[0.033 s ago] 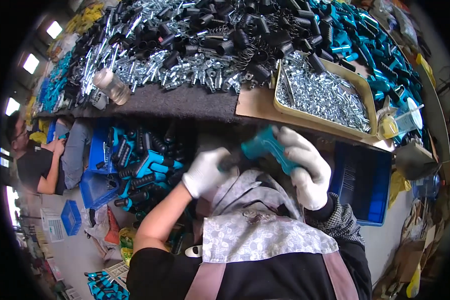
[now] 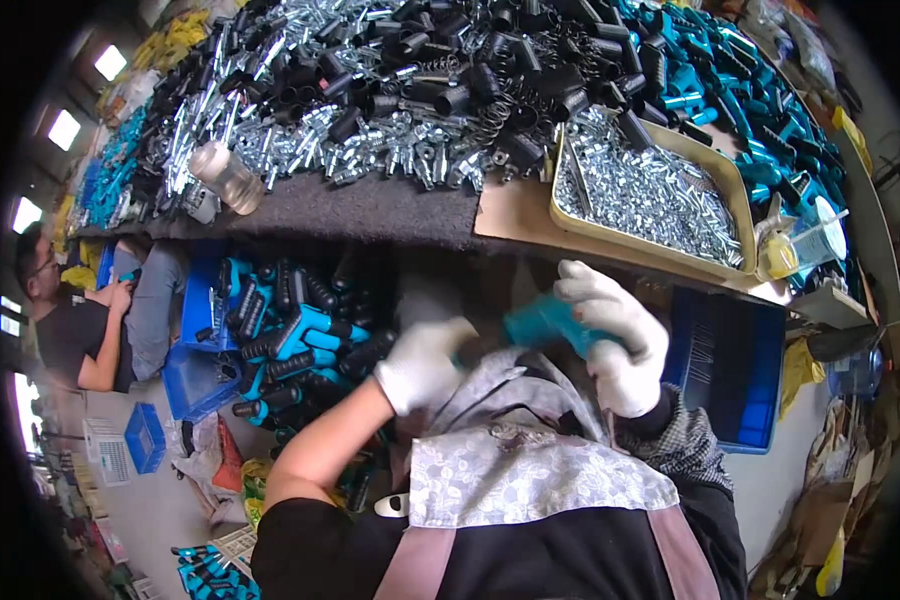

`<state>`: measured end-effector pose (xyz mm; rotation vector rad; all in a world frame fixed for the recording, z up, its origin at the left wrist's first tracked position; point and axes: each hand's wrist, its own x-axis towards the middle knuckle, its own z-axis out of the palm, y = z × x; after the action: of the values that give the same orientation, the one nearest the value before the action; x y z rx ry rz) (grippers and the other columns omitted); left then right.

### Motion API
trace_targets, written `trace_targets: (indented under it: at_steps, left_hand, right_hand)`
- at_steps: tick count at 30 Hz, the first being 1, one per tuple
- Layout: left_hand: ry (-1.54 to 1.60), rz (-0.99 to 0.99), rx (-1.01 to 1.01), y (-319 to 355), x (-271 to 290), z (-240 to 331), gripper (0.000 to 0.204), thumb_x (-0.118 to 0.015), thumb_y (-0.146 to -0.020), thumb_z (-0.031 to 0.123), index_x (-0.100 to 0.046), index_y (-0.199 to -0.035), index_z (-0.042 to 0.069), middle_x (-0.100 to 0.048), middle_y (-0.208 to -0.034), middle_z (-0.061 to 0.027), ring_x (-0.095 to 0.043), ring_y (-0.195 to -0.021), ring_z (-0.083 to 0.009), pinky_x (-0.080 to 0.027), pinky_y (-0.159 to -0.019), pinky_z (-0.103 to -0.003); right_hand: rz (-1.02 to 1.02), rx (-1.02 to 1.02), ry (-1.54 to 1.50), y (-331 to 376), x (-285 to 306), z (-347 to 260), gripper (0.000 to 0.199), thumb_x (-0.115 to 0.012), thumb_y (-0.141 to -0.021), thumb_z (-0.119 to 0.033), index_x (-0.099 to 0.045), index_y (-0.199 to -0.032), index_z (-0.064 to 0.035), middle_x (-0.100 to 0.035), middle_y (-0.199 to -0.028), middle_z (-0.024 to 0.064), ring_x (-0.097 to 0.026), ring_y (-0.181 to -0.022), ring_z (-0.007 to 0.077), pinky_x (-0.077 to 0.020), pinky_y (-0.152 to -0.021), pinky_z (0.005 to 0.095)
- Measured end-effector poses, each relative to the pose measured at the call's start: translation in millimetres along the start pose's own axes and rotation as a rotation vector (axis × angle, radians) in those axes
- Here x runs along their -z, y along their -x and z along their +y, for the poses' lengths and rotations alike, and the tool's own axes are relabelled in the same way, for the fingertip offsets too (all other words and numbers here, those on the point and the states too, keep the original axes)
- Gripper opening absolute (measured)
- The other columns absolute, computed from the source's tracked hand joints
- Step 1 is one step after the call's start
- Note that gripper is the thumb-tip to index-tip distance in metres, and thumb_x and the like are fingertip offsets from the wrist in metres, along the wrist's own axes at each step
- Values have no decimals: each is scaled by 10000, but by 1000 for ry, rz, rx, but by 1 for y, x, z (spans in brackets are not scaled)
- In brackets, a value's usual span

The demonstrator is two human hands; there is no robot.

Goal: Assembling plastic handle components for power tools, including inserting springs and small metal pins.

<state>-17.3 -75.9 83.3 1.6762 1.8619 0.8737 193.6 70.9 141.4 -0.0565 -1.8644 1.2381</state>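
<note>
Working a teal body (image 2: 552,326) between both hands seems to be the step in hand, above the apron (image 2: 540,480) at the centre of the frame. The right hand (image 2: 620,345), right of centre, has its fingers curled around the body's right-hand end, the thumb closing from below, so that the other end points left. The left hand (image 2: 422,365) is just left of centre, palm down, its fingers bent and pointing right; they are blurred. A dark smear lies between them and the body, and I cannot tell whether they grip a part or how far they are closed.

I judge that the next move calls for a firm right grip and both hands held in line, with the left acting on the body's near end.

The left forearm slants up from the lower left, bare below a short black sleeve; the right wrist comes in from the lower right inside a checked cuff (image 2: 685,440). Teal-and-black tools (image 2: 305,335) lie heaped left of the left hand.
</note>
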Motion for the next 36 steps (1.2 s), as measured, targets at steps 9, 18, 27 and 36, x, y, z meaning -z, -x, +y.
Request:
trace_targets:
  at_steps: [9,18,27,36]
  left_hand:
    - [-11,95,-101,12,-20,-29,277,-797,-731,147,-675,-946,24,-678,-808,-182,-703,-721,-279,-551,-652,-384]
    - [-239,-8,-201,12,-13,-24,243,-737,-733,192,-679,-946,92,-686,-867,-169,-687,-795,-350,-554,-677,-399]
    - [-271,-248,-156,13,-8,-9,218,-679,-784,157,-678,-983,69,-675,-850,-189,-683,-809,-366,-554,-695,-428]
    - [-180,-196,-101,13,-9,-5,206,-619,-846,277,-651,-891,78,-648,-892,-208,-658,-730,-410,-546,-656,-449]
  right_hand:
    - [-190,28,37,-19,-1,-2,334,-654,-837,-164,-649,-1127,3,-642,-1231,223,-540,-1280,392,-367,-1112,468]
    - [-259,27,74,-25,2,7,303,-581,-937,-244,-686,-1096,-8,-648,-1233,210,-545,-1281,358,-365,-1113,464]
    - [-334,-10,30,-27,7,9,249,-613,-868,-167,-710,-1039,-15,-687,-1152,193,-565,-1252,380,-364,-1119,494]
    - [-212,-62,289,-21,-6,8,112,-676,-830,-106,-719,-889,-23,-700,-873,97,-677,-760,249,-541,-699,328]
